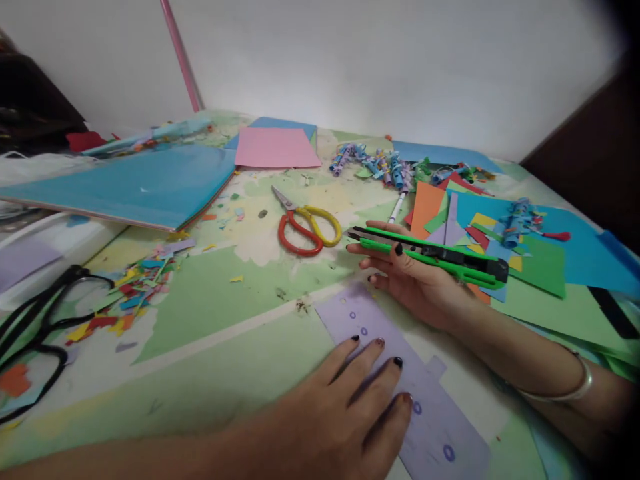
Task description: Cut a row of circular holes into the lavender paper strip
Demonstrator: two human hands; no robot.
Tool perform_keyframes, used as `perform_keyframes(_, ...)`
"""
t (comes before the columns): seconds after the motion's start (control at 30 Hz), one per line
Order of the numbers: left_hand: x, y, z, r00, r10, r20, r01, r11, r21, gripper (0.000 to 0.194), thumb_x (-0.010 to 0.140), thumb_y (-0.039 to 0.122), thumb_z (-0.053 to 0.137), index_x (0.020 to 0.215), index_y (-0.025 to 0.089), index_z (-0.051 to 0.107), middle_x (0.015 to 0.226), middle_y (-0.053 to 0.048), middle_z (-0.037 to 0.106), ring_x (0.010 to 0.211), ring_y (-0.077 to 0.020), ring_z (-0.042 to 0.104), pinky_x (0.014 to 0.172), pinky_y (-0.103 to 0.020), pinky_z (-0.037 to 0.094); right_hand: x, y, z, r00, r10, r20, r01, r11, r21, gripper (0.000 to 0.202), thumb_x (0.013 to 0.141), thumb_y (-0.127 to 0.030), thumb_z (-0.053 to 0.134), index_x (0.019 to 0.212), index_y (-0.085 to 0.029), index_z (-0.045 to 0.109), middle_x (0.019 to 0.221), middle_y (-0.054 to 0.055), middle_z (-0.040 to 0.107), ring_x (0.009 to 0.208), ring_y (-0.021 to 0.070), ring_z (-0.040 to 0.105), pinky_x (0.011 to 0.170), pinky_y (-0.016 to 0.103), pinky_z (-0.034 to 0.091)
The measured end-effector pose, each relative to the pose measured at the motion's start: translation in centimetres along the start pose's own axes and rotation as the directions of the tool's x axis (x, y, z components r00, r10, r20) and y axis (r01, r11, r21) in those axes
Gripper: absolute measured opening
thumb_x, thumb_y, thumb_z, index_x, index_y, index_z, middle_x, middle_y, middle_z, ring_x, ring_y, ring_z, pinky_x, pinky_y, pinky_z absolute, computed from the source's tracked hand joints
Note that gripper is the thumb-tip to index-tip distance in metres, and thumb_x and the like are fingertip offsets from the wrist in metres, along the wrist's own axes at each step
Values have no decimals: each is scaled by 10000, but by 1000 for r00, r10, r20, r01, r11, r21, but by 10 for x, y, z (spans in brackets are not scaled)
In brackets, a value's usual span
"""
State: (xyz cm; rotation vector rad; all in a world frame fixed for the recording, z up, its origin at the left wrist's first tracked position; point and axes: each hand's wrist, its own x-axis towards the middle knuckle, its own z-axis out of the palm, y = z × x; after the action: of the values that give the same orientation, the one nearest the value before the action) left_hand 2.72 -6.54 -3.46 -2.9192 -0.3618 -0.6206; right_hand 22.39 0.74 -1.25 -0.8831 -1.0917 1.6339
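Note:
My left hand (357, 400) lies palm down on a strip of purple paper (450, 407), fingers stretched out. Small drawn rings and a little side tab show on the strip. Just above its far end, my right hand (415, 277) grips a green box cutter (430, 253) between thumb and fingers, its black nose pointing left. Whether the blade is out I cannot tell for sure. To the left of the cutter lies a pair of scissors (307, 227) with one red and one yellow handle loop, touched by neither hand.
Black-framed glasses (65, 320) and a pile of paper scraps (143, 280) are on the left, near a blue folder (145, 183). A pink sheet (277, 148) lies at the back. Curled paper pieces (385, 167) and coloured sheets (540, 267) spread over the right side.

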Motion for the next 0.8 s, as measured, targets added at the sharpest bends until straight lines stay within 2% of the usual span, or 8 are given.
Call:
perform_keyframes(0.13, -1, -2, -1, 999, 12, 30, -12, 1000, -15, 311, 909, 317, 514, 1179, 183, 593, 1259, -94, 600, 1173, -299, 540, 969, -441, 452, 0, 2, -3, 999, -42, -12, 42, 998, -44, 302, 794, -240, 664, 1062, -267, 529, 897, -5, 653, 717, 89, 590, 607, 196, 465)
perform_keyframes(0.23, -4, 0, 1, 999, -38, -2, 38, 999, -1, 316, 887, 333, 551, 1180, 224, 596, 1232, -70, 618, 1144, -315, 559, 941, -462, 475, -5, 0, 0, 998, -52, -20, 44, 948, -315, 224, 737, -216, 716, 889, -216, 551, 692, -40, 601, 574, 67, 520, 501, 164, 387)
perform_keyframes(0.33, -6, 3, 4, 988, -142, -65, 142, 990, 7, 330, 868, 330, 575, 1194, 281, 588, 1156, -76, 651, 1111, -329, 585, 904, -476, 494, -10, -5, 5, 999, 6, 36, 17, 801, -598, 156, 726, -140, 676, 859, -175, 602, 716, -15, 623, 590, 73, 523, 515, 169, 397)
perform_keyframes(0.47, -10, 6, 7, 976, -203, -85, 205, 978, 22, 395, 894, 305, 531, 1288, 316, 521, 1124, -113, 655, 1120, -303, 584, 897, -420, 496, -12, -8, 5, 989, 56, 134, 50, 736, -675, 134, 745, -143, 613, 875, -152, 642, 758, 6, 654, 651, 90, 563, 570, 171, 459)
perform_keyframes(0.57, -12, 5, 10, 979, -188, -84, 192, 980, 50, 492, 897, 278, 526, 1376, 320, 421, 1155, -132, 635, 1156, -298, 557, 935, -418, 461, -11, -9, 3, 982, 45, 184, 105, 683, -723, 158, 745, -166, 615, 897, -155, 656, 823, 18, 682, 707, 106, 600, 616, 177, 490)
perform_keyframes(0.67, -14, 5, 10, 983, -171, -58, 175, 982, 67, 551, 899, 319, 524, 1421, 302, 348, 1182, -123, 615, 1187, -302, 521, 996, -430, 394, -14, -10, 7, 989, 36, 140, 92, 597, -797, 148, 730, -167, 613, 863, -163, 677, 803, 16, 696, 690, 109, 621, 612, 178, 490)
perform_keyframes(0.73, -15, 7, 9, 980, -196, -36, 198, 977, 77, 537, 897, 332, 529, 1408, 290, 371, 1187, -100, 608, 1187, -295, 510, 1030, -423, 347, -18, -10, 15, 996, 7, 84, 67, 542, -838, 130, 710, -163, 617, 816, -172, 691, 752, 8, 697, 644, 103, 618, 577, 172, 474)
perform_keyframes(0.8, -15, 9, 7, 975, -222, -12, 222, 972, 70, 501, 889, 332, 546, 1371, 270, 424, 1204, -89, 596, 1191, -293, 497, 1044, -413, 322, -22, -8, 22, 999, -26, 35, 43, 529, -847, 140, 702, -158, 614, 811, -181, 700, 699, -5, 689, 584, 86, 594, 533, 161, 450)
